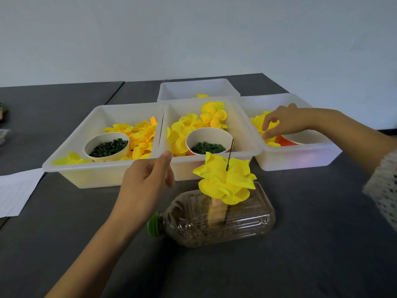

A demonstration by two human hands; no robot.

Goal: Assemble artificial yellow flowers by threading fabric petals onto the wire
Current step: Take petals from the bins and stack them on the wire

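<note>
The right hand (283, 122) pinches a yellow fabric petal (258, 123) in the right-hand translucent plastic tray (300, 160); lift only one. The left hand (148, 179) hovers loosely curled, grasping nothing. Centre the petal's hole over the thin dark wire (229, 154).

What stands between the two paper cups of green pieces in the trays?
In the head view, between the left cup and the middle cup lie loose yellow petals and the two trays' adjoining walls.
</note>
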